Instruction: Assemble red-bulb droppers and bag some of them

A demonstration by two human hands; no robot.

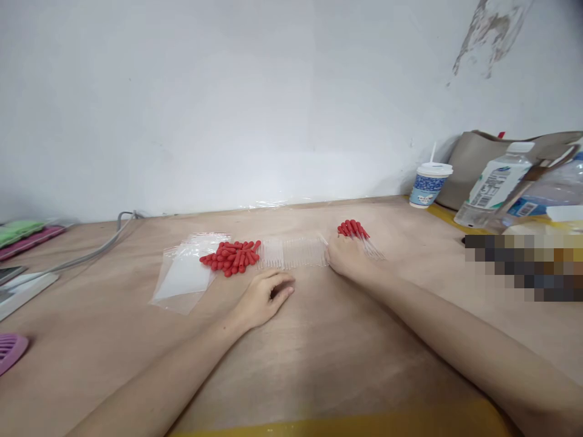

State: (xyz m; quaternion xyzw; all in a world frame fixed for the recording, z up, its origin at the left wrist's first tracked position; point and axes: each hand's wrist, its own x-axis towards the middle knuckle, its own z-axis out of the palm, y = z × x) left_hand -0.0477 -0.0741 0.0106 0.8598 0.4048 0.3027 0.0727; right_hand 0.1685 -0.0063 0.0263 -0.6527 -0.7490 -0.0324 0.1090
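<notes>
My left hand (268, 297) rests on the table just below a row of clear, thin glass dropper tubes (300, 252). Its fingers are curved, with a gap between them and the thumb, and nothing in it. At the right end of that row, my right hand (347, 254) has its fingers pinched together on a glass tube; the fingertips are partly hidden. Behind and beside this hand lie several tubes fitted with red rubber bulbs (353, 229), in a fan. A heap of loose red rubber bulbs (231, 257) lies left of the row.
Clear zip bags (184, 279) lie left of the heap. A grey cable (93, 254) runs along the left. At right stand a paper cup with straw (428, 184), a plastic bottle (496, 185) and a grey bag (469, 161). A pink slotted thing (11, 351) is at the left edge.
</notes>
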